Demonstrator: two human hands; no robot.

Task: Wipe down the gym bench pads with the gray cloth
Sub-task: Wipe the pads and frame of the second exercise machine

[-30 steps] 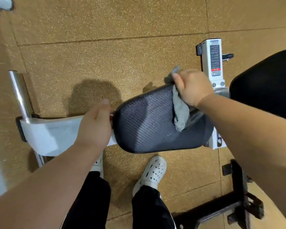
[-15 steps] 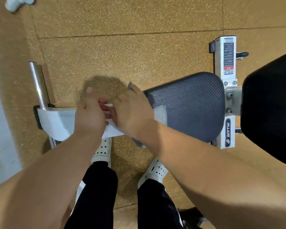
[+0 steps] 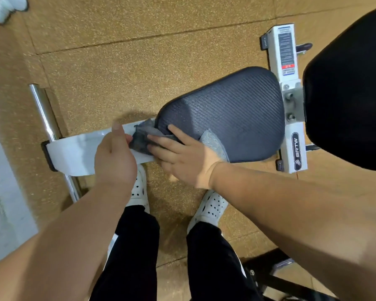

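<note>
The dark textured seat pad (image 3: 230, 114) of the bench lies in the middle of the view. My right hand (image 3: 182, 157) presses the gray cloth (image 3: 213, 144) flat on the pad's near left end, and part of the cloth is bunched over the pad's left tip. My left hand (image 3: 115, 157) grips the white frame arm (image 3: 74, 153) just left of the pad, thumb on top. A larger black back pad (image 3: 350, 90) fills the right edge.
A chrome crossbar (image 3: 46, 118) runs under the white arm at left. A white upright with labels (image 3: 284, 53) stands between the two pads. My white shoes (image 3: 211, 205) rest on the cork-coloured floor below. A black frame base (image 3: 276, 276) sits at lower right.
My right hand swept the cloth from the seat pad's right end across to its left end and now holds it flat over the tip. My left hand stayed on the white arm.
</note>
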